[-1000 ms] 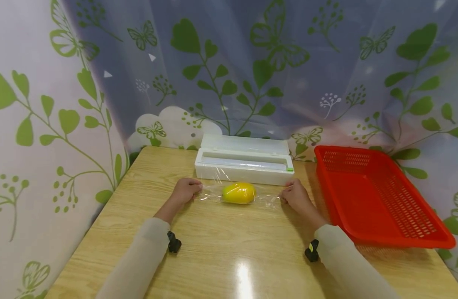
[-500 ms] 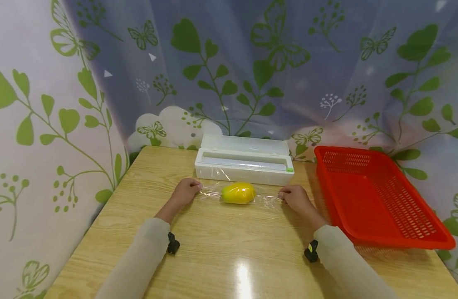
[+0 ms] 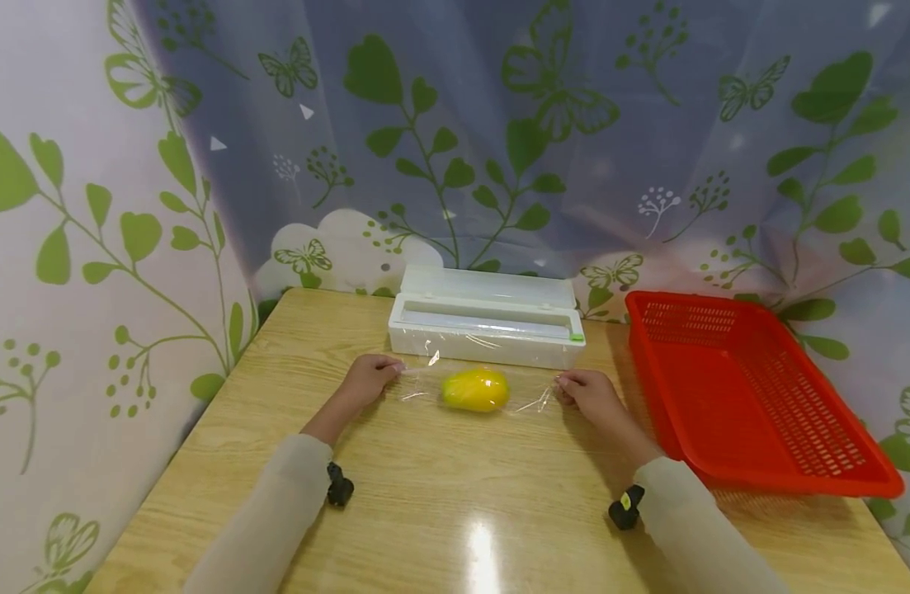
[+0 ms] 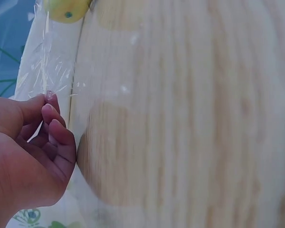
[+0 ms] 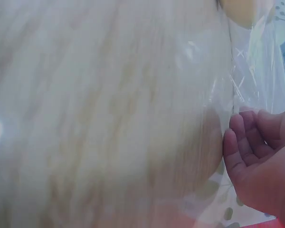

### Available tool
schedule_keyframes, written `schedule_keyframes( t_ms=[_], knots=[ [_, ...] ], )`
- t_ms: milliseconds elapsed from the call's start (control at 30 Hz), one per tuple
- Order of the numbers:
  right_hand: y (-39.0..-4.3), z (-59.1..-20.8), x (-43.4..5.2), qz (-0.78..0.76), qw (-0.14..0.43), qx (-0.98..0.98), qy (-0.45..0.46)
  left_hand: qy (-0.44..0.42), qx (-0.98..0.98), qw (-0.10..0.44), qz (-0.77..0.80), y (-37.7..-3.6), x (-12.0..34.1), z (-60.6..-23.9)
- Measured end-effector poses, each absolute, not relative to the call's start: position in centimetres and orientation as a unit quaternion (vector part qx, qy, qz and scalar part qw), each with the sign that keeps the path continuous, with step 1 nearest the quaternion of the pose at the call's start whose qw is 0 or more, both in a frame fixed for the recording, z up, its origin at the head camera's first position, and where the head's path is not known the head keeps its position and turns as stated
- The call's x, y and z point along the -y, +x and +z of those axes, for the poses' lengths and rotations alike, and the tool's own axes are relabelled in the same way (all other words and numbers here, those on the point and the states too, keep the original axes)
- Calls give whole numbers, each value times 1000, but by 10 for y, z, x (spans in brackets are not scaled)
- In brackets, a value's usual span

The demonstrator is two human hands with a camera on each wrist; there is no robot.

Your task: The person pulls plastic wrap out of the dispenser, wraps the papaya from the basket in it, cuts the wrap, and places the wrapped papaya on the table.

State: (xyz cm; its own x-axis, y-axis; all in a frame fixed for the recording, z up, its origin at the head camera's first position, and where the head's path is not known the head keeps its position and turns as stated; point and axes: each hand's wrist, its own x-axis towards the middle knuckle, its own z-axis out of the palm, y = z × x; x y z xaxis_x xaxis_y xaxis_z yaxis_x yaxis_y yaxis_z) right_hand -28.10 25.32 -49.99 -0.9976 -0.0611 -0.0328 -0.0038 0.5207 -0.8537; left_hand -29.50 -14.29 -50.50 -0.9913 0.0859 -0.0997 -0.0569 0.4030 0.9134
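A yellow mango-like fruit (image 3: 475, 390) lies on its side at the middle of the table, with clear cling film (image 3: 532, 386) over it and stretched out to both sides. On the left, my left hand (image 3: 368, 379) pinches one end of the film between thumb and fingertip; the left wrist view shows the film (image 4: 43, 71) running from the fingertips to the fruit. My right hand (image 3: 592, 396) pinches the other end, its remaining fingers curled in the right wrist view. Just behind the fruit stands the white cling film box (image 3: 484, 348), lid (image 3: 492, 287) up, a roll inside.
A red plastic basket (image 3: 722, 388) with slotted sides stands at the right, beside the right forearm. The wooden table (image 3: 417, 503) meets a patterned cloth (image 3: 455, 165) behind the box and at the left.
The film looks smoother and more spread out, where it was bunched into creases beside the fruit. The fruit appears slightly nearer. Both hands keep their pinch and have shifted only a little.
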Motion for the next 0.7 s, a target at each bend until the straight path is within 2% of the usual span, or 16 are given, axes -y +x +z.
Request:
schedule_keyframes(
  t_ms=[267, 433, 567, 700],
  knots=[
    [-276, -500, -261, -551, 41, -833, -6, 15, -828, 62, 557, -292, 145, -502],
    [-271, -495, -264, -585, 36, -810, 22, 25, -839, 35, 542, -286, 151, -501],
    [-260, -485, -255, -503, -43, -863, 5, 29, -876, -23, 481, -269, 152, -493],
    [-244, -474, -234, -407, -119, -903, -72, 72, -887, -63, 452, -250, 134, -481]
  ],
)
